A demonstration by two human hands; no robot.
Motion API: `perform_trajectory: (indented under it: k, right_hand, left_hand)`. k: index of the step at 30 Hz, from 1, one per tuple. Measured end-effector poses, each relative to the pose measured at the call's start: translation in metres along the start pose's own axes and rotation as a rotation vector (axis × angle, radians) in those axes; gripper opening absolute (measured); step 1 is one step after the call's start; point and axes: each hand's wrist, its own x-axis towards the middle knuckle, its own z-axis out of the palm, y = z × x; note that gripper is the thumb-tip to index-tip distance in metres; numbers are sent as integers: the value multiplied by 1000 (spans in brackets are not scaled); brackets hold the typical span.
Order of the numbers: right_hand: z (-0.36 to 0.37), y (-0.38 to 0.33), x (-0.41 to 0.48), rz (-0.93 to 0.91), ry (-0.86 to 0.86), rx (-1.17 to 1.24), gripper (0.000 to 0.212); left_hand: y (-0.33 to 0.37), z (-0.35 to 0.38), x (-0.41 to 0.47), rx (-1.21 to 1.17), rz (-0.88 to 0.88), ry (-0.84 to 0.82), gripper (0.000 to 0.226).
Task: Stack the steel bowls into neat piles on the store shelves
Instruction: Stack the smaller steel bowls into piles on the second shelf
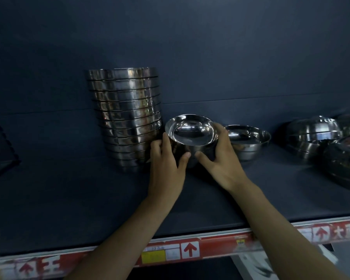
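Across the dark shelf board (69,199), steel bowls are standing in four groups in front of a plain dark back panel (190,47).

1. Tall pile (125,118): nested bowls are standing left of centre, long axis vertical, rims lying level in bands. The top rim is sitting above eye level, so its mouth is not showing.
2. Right-hand cluster (311,138): several bowls are sitting in a loose, uneven heap at the right end, some appearing turned over. The exact count cannot be told.
3. Single bowl (249,142): it is resting mouth up, just right of the hands and well apart from the cluster.
4. Held bowl (190,132): it is sitting just beside the foot of the tall pile, mouth facing up and tipping slightly towards the viewer. Whether its base is touching the board cannot be told.

Left hand (166,164): it is gripping the held bowl's left side, thumb lying on the front wall, fingers curling behind next to the tall pile.
Right hand (220,158): it is gripping the right side, thumb on the front wall, fingers wrapping up to the rim.

Along the shelf's front edge, a red price strip (210,247) is carrying a white arrow label (190,249) and a yellow tag (153,256).
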Motion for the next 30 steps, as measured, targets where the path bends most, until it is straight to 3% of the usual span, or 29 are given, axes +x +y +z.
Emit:
perform_trajectory:
  k: [10,20,26,30]
  right_hand:
    - [9,7,3,-27,-10,-119,81]
    - [-6,-15,-9,32,-48,-138,81]
    - [-88,-27,-42,-46,238,-226,52]
    - [-152,-8,-64,-2,523,-349,38]
  left_hand:
    - [1,5,-2,77,17,-72,72]
    - [7,1,0,61,67,17,60]
    - [50,9,-4,-25,173,18,55]
    - [110,58,-9,-173,61,-320,49]
